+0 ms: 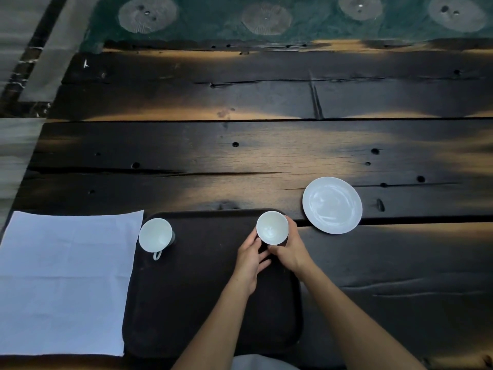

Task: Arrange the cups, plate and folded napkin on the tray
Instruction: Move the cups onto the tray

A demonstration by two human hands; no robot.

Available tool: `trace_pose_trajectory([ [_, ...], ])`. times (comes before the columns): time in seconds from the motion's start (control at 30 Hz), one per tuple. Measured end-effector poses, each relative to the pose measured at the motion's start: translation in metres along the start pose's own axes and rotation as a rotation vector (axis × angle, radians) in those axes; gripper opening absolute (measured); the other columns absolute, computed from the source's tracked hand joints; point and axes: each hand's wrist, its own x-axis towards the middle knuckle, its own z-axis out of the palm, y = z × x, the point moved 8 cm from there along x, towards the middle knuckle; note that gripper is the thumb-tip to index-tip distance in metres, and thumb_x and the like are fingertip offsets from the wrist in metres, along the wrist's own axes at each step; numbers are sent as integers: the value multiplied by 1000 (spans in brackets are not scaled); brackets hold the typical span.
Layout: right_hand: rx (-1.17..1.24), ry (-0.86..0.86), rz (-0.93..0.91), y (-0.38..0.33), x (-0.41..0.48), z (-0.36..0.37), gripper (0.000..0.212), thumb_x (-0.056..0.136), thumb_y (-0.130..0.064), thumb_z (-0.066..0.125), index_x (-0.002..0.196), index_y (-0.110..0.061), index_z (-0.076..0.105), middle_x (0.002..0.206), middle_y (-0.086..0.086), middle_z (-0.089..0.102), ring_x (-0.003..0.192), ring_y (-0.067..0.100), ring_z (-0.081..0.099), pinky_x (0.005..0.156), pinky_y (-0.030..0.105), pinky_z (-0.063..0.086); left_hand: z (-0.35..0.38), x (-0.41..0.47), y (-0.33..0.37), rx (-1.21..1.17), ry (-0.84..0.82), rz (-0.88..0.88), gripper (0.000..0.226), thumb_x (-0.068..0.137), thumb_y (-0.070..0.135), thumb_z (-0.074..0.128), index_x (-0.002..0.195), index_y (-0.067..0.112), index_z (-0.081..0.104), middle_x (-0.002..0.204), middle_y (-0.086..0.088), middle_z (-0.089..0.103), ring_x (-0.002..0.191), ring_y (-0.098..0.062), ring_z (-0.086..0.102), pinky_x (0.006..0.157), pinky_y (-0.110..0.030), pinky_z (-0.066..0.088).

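Note:
A dark tray point(192, 303) lies on the wooden table in front of me. At its far right corner a white cup point(272, 227) stands between both hands: my left hand point(250, 259) touches its near left side and my right hand point(289, 249) wraps its right side. A second white cup point(155, 235) with a handle pointing toward me sits at the tray's far left corner. A white plate point(332, 205) rests on the table to the right of the tray. A white napkin point(66, 281) lies spread out flat to the left of the tray.
The dark plank table point(266, 156) stretches far ahead and to the right. Beyond its far edge lies a green patterned rug point(293, 20). The table's left edge runs close beside the napkin.

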Motion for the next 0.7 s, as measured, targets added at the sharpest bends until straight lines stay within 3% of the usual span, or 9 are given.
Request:
trace_pose_trajectory([
  [0.23,-61,12,49,10,-3,1,109,81,-5,76,163,-19,4,157,3,42,144,23,40,118,43,35,-2,-8,6,59,-15,41,44,106,28,48,149,36,45,119,12,67,103,-14,68,99,-38,51],
  [0.43,-12,35,40,11,-15,-5,113,83,-8,79,163,-25,1,158,5,41,121,20,66,111,47,47,-6,-23,-2,104,-27,41,55,106,30,50,158,30,31,152,-5,51,131,-31,56,104,-41,49],
  [0.57,5,89,13,11,-37,-12,110,83,-15,82,163,-24,6,159,8,39,113,22,69,110,47,47,-18,-42,-10,131,6,81,51,105,30,53,153,26,39,144,0,55,119,-26,62,94,-38,54],
  [0.7,-5,150,21,19,-68,-22,103,84,-24,81,162,-29,12,158,8,41,106,13,63,110,40,46,-31,-64,-13,179,37,128,30,104,31,53,133,24,58,123,2,64,101,-20,67,79,-32,56],
])
